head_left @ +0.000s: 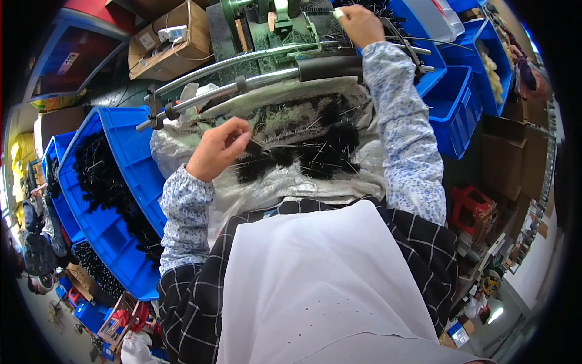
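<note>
My right hand (pixel 362 27) is up at the green machine (pixel 282 21), fingers pinched, with a white cover on one fingertip. A thin wire brush (pixel 319 10) runs from those fingers toward the machine head. Lower down, my left hand (pixel 223 148) hovers over the pale plastic sheet (pixel 242 197) on my lap, thumb and fingers curled together. Whatever may be between them is too small to make out. Black bristle brushes with thin wire stems (pixel 330 148) lie in a loose heap on the sheet, next to my left hand.
Two metal rails (pixel 267 77) cross between me and the machine. A large blue bin (pixel 130 145) with black brushes stands at my left, and a blue crate (pixel 451 112) at my right. A cardboard box (pixel 173 42) sits back left; a red stool (pixel 471 209) stands right.
</note>
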`<state>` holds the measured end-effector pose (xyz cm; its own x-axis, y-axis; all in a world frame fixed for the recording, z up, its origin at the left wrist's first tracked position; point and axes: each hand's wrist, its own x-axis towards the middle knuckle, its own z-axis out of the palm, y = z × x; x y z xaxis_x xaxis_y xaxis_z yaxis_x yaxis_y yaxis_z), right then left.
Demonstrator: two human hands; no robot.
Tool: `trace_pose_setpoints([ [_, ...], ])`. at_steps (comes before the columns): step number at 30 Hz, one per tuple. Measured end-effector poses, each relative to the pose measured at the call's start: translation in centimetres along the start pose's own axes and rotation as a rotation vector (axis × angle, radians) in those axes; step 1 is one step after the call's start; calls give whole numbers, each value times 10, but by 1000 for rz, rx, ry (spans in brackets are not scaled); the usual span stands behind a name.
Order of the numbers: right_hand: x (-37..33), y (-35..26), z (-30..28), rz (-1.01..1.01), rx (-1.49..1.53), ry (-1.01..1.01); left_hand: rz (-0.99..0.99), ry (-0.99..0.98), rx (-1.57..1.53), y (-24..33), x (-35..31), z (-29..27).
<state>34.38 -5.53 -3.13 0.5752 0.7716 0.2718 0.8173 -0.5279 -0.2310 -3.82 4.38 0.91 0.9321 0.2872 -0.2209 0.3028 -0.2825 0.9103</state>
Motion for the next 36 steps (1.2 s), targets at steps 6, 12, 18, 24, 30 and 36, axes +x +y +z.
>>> trace_pose_setpoints([
  [6, 20, 10, -18, -58, -103, -190, -4, 57, -147, -1, 4, 5],
  [12, -31, -18, -83, -252, -85, 229, -91, 44, -405, -8, 9, 15],
  [18, -134, -119, -101, -695, 680, -439, -260, -111, -784, -2, 27, 33],
  [24, -150, -141, -103, -919, 738, -536, -331, -258, -1093, -2, 20, 43],
  [30, -161, -152, -109, -1029, 703, -663, -453, -542, -1065, -6, 16, 56],
  [36, -175, -159, -109, -1116, 655, -713, -514, -628, -1088, -7, 8, 64],
])
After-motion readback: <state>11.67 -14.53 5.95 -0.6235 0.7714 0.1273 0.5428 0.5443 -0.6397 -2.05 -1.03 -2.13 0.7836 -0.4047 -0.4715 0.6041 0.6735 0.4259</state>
